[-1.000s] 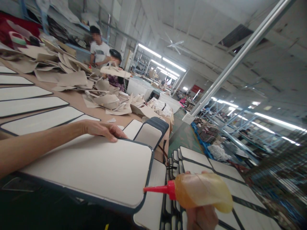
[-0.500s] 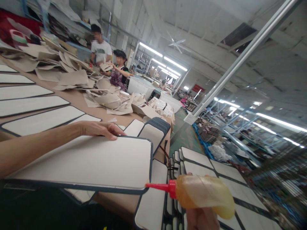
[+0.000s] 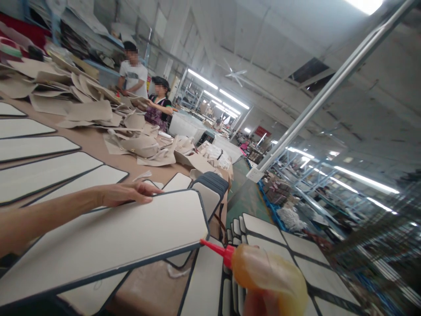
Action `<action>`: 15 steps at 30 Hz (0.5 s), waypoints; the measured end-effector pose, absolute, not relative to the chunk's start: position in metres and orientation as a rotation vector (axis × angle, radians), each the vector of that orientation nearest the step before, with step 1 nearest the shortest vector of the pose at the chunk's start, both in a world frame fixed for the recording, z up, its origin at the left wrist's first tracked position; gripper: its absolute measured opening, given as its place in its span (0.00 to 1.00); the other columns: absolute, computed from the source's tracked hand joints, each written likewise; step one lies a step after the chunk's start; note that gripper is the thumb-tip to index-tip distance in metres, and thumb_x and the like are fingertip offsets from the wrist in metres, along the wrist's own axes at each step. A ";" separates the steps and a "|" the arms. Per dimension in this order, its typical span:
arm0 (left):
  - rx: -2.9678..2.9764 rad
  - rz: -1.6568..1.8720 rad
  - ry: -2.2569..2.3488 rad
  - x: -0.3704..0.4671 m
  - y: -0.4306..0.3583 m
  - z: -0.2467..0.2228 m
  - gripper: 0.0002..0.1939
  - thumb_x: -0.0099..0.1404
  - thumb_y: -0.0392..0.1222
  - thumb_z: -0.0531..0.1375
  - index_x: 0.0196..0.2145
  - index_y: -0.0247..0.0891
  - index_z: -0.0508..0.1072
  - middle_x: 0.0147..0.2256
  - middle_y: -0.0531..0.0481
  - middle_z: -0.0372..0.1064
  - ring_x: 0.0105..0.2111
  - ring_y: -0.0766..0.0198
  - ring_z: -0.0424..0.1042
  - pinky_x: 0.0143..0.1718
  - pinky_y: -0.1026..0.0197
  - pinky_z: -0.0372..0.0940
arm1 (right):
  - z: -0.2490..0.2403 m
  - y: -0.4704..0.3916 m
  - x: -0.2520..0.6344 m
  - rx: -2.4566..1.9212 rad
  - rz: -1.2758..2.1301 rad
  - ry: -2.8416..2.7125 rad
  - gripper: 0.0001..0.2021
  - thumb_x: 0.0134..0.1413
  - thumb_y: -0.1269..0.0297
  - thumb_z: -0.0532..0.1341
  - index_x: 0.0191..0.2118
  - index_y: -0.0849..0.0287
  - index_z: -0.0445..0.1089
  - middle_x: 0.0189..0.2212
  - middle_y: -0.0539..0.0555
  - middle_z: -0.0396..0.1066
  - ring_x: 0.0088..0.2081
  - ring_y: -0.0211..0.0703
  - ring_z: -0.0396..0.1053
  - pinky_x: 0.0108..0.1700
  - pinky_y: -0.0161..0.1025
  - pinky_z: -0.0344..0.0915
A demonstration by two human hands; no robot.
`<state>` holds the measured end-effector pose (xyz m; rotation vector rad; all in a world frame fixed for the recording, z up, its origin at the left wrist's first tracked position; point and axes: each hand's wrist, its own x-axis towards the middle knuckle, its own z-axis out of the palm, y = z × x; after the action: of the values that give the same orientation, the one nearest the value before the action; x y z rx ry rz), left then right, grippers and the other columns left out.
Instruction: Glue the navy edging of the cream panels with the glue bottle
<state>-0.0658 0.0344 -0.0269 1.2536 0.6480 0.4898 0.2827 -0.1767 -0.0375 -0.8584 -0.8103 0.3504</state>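
Note:
My left hand (image 3: pixel 133 193) grips the top edge of a large white panel (image 3: pixel 131 237) with a dark rim and rounded corners. The panel is tilted across the lower left. Low on the right, my right hand (image 3: pixel 259 303) is closed round a soft bottle (image 3: pixel 269 272) of amber liquid, partly hidden behind it. The bottle's red nozzle (image 3: pixel 217 248) points left, its tip at the panel's lower right corner.
Similar panels (image 3: pixel 42 173) lie on the brown table (image 3: pixel 88 142) at left, with stacked panels (image 3: pixel 210 186) beyond. Beige pieces (image 3: pixel 88 109) are heaped behind. More panels (image 3: pixel 263 228) stand lower right. Two people (image 3: pixel 133 74) work across the table.
The panel has tilted, its left end now lower, and my left hand has shifted left and slightly down. The bottle has moved a little left, its nozzle tip slightly higher. The camera view has shifted.

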 end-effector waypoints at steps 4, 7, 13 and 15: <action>1.171 0.506 0.639 -0.067 0.036 -0.034 0.36 0.54 0.46 0.68 0.58 0.36 0.64 0.47 0.44 0.73 0.43 0.55 0.73 0.41 0.63 0.67 | -0.047 -0.155 0.286 -0.876 -0.043 -0.798 0.24 0.48 0.64 0.66 0.53 0.56 0.65 0.51 0.53 0.69 0.46 0.51 0.71 0.37 0.41 0.75; 1.116 0.529 0.621 -0.066 0.034 -0.034 0.36 0.54 0.45 0.68 0.58 0.36 0.64 0.46 0.45 0.74 0.41 0.56 0.74 0.41 0.63 0.67 | -0.045 -0.143 0.287 -0.905 -0.065 -0.845 0.28 0.49 0.61 0.65 0.55 0.60 0.61 0.50 0.59 0.68 0.45 0.56 0.71 0.34 0.46 0.75; 1.003 0.610 0.662 -0.066 0.032 -0.033 0.39 0.49 0.45 0.71 0.57 0.35 0.64 0.41 0.46 0.76 0.36 0.59 0.76 0.37 0.64 0.69 | -0.043 -0.131 0.279 -0.801 0.132 -0.798 0.30 0.39 0.66 0.70 0.53 0.56 0.65 0.54 0.57 0.64 0.48 0.54 0.68 0.34 0.41 0.74; 0.976 0.629 0.679 -0.067 0.032 -0.034 0.41 0.48 0.44 0.72 0.58 0.35 0.64 0.41 0.46 0.77 0.36 0.60 0.76 0.36 0.65 0.69 | -0.047 -0.127 0.278 -0.834 0.111 -0.852 0.31 0.43 0.65 0.68 0.56 0.54 0.61 0.55 0.56 0.63 0.49 0.53 0.67 0.36 0.42 0.74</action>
<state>-0.0666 0.0322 -0.0336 0.9762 0.6791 0.6287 0.2780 -0.1270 -0.0467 -0.8338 -0.8521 0.1115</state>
